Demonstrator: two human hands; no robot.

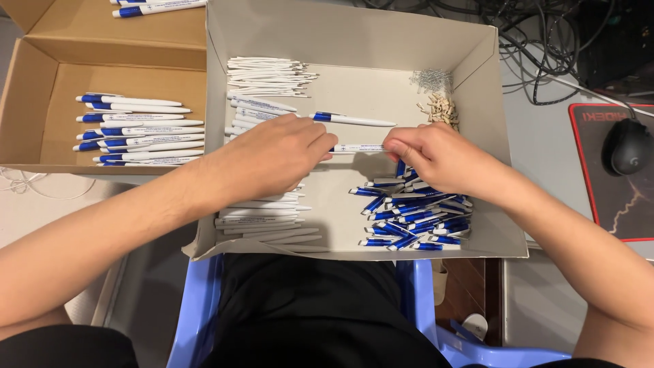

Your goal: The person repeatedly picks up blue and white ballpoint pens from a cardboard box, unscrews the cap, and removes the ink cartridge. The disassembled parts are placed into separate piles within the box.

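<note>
Down at the bottom we've got our lap in black clothes and the blue plastic chair (194, 307) we're sitting on, with a white cardboard box (354, 37) resting right over our knees. Both forearms come in from the lower corners and meet over the middle of that box.

Our left hand (272, 160) and right hand (436, 153) are both on the same white pen barrel (359, 148), one at each end. Left fingers are curled together around its end, right fingertips are pinched shut on the other end. It sits level, just above the box floor, roughly dead centre.

Just behind it lies one finished pen (351, 120), white with a blue band. Left side of the box has white barrels (262, 218) stacked in rows, and thin white refills (269, 75) piled at the back. Under our right hand is a heap of blue pen parts (415, 221). Back right corner holds a little cluster of springs (430, 80) and some small beige bits (441, 109); we can't tell what those are.

Off to the left is a brown cardboard box (41, 116) with assembled pens (139, 129) lined up in it. On the right, grey desk (545, 143), a tangle of black cables (531, 34), and a black mouse (628, 146) on a red-edged mouse pad (613, 204)
</note>
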